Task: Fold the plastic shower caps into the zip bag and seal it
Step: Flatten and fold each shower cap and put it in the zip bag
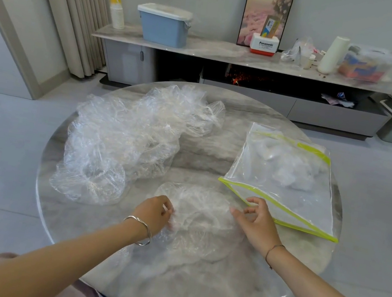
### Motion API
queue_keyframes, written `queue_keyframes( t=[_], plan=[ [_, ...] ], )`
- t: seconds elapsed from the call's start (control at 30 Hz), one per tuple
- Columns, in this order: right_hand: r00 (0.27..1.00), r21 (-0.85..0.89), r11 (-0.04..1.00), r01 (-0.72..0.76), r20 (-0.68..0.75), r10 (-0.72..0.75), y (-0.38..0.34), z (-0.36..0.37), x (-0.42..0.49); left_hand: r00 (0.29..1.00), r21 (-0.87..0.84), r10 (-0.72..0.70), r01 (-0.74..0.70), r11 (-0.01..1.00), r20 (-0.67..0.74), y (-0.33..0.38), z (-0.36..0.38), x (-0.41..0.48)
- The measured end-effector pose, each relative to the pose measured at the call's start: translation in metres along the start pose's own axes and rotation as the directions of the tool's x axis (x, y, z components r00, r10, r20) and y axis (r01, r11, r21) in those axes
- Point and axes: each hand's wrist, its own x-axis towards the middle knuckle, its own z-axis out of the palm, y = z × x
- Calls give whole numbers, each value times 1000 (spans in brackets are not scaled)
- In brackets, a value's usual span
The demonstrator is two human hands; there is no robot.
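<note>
One round grey marble surface carries three groups of plastic things. At its left and far side lies one large heap of crumpled clear shower caps; the sheets overlap too much for the caps in it to be counted. At the right lies one clear zip bag with yellow-green edging, flat on the surface, with a bundle of folded whitish caps inside its far half; their number cannot be told either. Between these, at the near middle, one single clear plastic shower cap lies spread on the surface, apart from the heap and just beside the bag's near corner. Two hands work on this cap. The left hand, with one silver bangle on its wrist, has its fingers curled together and pinching the cap's left edge. The right hand, with one thin cord bracelet, pinches the cap's right edge between thumb and forefinger, its other fingers bent, and sits just in front of the bag's yellow-green edge.
</note>
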Motion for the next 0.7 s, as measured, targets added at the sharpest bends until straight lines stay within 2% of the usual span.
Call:
queue_keyframes(
  t=[0.07,0.13,0.17,0.2,0.23,0.27,0.33,0.4,0.6,0.63,0.7],
  plan=[
    [962,-227,941,250,-52,-268,3,2,-2,991,205,93,-71,976,-98,1,0,-2],
    [847,-441,749,494,51,-529,3,5,-5,916,393,345,-247,886,-204,2,2,-5],
    [798,-495,656,570,143,-585,3,8,-6,857,460,482,-358,813,-185,3,4,-6],
    [769,-527,584,618,247,-590,3,13,-8,793,523,596,-456,720,-128,4,5,-7],
    [755,-550,532,644,346,-556,3,18,-9,774,581,633,-501,641,-31,3,7,-6],
    [755,-566,504,653,427,-498,4,22,-12,790,631,609,-506,587,67,1,8,-4],
    [780,-608,490,625,515,-355,10,26,-14,831,652,521,-506,565,194,-2,12,-3],
    [794,-630,493,601,542,-276,14,26,-12,873,631,418,-475,613,252,-6,14,-3],
    [791,-614,513,600,553,-262,9,26,-11,900,517,425,-411,751,99,0,9,3],
    [793,-618,505,602,539,-284,7,27,-11,889,501,453,-420,757,62,2,9,3],
    [783,-604,498,623,482,-394,2,32,-12,793,533,608,-502,681,-29,6,8,3]
  ],
)
